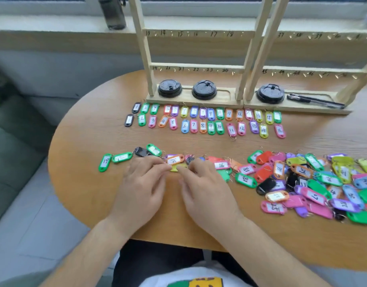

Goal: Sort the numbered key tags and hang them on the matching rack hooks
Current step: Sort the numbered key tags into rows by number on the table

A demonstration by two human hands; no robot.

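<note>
In the head view, your left hand and right hand meet at the near middle of the counter. The fingers of both close in on one yellow tag. Your left fingertips pinch its left end and your right fingertips its right end, so neither hand is nearer. The tag sits straight ahead of both, just off the fingertips.

Its long axis seems to run left to right across you, though only a short strip of yellow plastic shows between the fingers. No number can be read on it.

An orange tag lies just beyond it, touching or nearly so, label up and number blurred. Farther back, two sorted rows run from 1 to 16 in front of the rack, whose rails carry numbered hooks.

The unsorted heap spreads to your right. Judging from this, you are reading or turning the yellow tag before placing it. Its spot in the rows lies forward and away from you.
</note>
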